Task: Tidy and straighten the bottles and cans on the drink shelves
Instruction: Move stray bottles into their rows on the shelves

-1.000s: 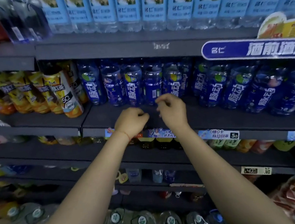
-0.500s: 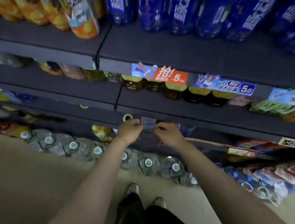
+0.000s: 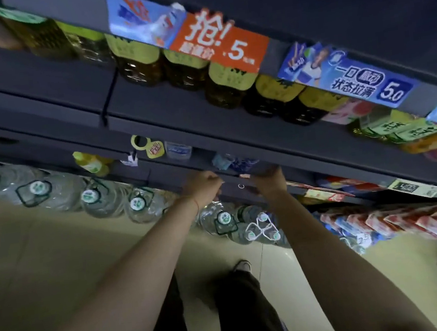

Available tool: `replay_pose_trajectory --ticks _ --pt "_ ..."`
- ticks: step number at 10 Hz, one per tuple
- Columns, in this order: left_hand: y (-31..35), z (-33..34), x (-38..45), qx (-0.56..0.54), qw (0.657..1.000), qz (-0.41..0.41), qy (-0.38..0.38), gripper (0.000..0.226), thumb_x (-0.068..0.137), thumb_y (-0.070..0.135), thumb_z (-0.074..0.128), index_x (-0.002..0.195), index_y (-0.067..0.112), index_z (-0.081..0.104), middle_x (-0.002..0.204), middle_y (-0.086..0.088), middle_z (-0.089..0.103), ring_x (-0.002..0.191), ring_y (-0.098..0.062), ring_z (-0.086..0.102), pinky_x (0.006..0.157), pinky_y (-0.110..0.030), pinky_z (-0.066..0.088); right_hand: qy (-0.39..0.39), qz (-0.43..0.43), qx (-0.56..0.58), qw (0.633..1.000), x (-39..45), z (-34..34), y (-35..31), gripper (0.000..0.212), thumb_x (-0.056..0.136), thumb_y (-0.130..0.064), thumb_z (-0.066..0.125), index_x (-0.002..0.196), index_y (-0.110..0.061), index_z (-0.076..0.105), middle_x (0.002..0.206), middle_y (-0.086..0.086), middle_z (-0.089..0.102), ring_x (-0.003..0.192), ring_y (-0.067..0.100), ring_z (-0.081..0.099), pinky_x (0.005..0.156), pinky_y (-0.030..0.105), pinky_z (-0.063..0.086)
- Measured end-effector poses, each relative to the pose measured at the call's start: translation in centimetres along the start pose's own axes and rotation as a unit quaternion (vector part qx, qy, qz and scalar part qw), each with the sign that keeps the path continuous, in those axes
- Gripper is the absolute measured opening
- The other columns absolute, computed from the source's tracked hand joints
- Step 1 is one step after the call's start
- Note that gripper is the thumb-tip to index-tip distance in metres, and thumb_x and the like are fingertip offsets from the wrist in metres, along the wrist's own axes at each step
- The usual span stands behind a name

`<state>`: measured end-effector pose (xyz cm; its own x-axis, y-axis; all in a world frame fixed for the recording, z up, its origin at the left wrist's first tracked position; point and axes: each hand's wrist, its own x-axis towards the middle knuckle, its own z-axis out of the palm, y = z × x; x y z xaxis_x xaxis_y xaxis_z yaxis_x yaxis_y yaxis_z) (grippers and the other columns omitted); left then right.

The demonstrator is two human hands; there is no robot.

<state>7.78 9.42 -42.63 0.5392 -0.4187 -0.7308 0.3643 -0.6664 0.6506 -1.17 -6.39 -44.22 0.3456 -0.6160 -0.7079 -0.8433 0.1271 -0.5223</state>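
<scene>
**Both hands at low shelf lip, bottles just beyond**

Left hand (image 3: 204, 186) and right hand (image 3: 268, 181) were up at the front edge of the lower shelf (image 3: 305, 144), near each other. Left fingers curled into a loose fist, seemingly holding nothing; right fingers hidden over the edge, grip can't be told. Blurred blue bottles (image 3: 234, 162) sat just beyond and between the hands, slightly nearer the right; their tilt was unclear. Likely next: reach inward.

Dim and soft throughout; motion-blurred, strongly tilted and bowed at the edges; brightest on the glossy orange price card (image 3: 221, 44).
</scene>
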Motion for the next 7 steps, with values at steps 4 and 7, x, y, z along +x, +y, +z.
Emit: replay_pose_trajectory --ticks 4,7 --pt "-3.0 8.9 1.8 -0.105 0.989 -0.02 0.103 0.015 0.095 0.013 0.056 0.081 0.015 0.064 0.067 -0.005 0.064 0.048 -0.009 0.058 0.046 -0.016 0.044 -0.169 -0.012 0.048 0.984 8.8 -1.0 0.1 0.038 0.089 -0.043 0.069 0.114 -0.017 0.056 0.11 0.003 0.061 0.094 0.017 0.063 0.087 0.03 0.058" --pt "-1.9 13.0 -2.1 -0.018 0.979 0.013 0.201 0.013 0.079 0.023 0.06 0.09 0.025 0.065 0.105 -0.007 0.068 0.103 -0.028 0.063 0.093 -0.03 0.047 -0.041 -0.085 0.232 0.968 5.9 -3.9 4.6 0.062 0.054 -0.036 0.095 0.104 -0.018 0.064 0.1 -0.003 0.073 0.103 0.019 0.069 0.1 0.045 0.051"
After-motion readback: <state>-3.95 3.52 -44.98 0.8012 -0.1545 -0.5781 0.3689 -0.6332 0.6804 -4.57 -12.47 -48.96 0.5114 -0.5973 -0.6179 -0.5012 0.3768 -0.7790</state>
